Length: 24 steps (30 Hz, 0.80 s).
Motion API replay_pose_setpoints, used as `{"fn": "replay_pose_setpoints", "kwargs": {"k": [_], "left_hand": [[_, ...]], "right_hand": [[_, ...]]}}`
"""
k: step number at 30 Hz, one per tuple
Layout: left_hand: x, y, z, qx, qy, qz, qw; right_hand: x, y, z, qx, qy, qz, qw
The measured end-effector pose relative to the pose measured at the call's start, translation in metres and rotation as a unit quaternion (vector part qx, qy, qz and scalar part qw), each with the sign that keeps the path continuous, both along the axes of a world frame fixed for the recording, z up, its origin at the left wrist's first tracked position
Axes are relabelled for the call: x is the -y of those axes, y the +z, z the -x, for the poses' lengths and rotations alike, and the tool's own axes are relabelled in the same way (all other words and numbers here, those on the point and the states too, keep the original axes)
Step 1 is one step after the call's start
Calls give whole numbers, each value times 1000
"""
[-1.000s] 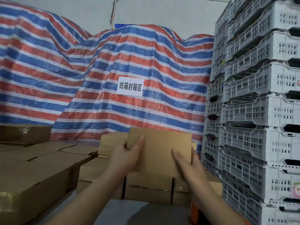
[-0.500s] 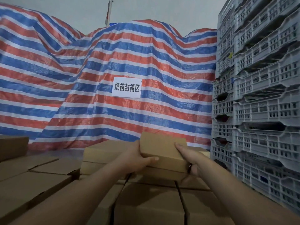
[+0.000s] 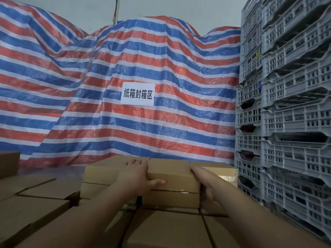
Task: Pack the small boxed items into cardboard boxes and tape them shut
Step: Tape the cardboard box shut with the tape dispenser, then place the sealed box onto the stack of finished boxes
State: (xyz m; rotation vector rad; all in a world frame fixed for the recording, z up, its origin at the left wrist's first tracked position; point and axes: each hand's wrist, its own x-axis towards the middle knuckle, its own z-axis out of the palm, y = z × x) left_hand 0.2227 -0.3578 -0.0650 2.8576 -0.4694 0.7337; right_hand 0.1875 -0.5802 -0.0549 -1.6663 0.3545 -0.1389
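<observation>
Low in the centre of the frame, a cardboard box [image 3: 172,173] sits on top of another box in the stack [image 3: 170,199]. The left hand [image 3: 138,173] grips its left end, fingers over the top edge, thumb across the near face. The right hand [image 3: 201,178] lies against its right end, fingers mostly hidden; whether they grasp cannot be told.
</observation>
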Motion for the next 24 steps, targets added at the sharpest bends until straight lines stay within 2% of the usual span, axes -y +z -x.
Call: {"fn": "replay_pose_setpoints", "kwargs": {"k": [5,13,17,20,24], "left_hand": [[2,-7,-2,26,-23,36,999],[18,1,22,1,43,-15,999],[20,6,45,10,38,-10,999],[7,14,70,26,13,31,999],[-21,25,118,39,-8,53,998]], "right_hand": [[1,-5,0,-5,2,-33,999],[-10,-7,12,23,4,-5,1000],[-15,4,33,57,-12,92,994],[-22,13,55,116,-42,195,973],[-38,26,96,201,-97,256,941]]}}
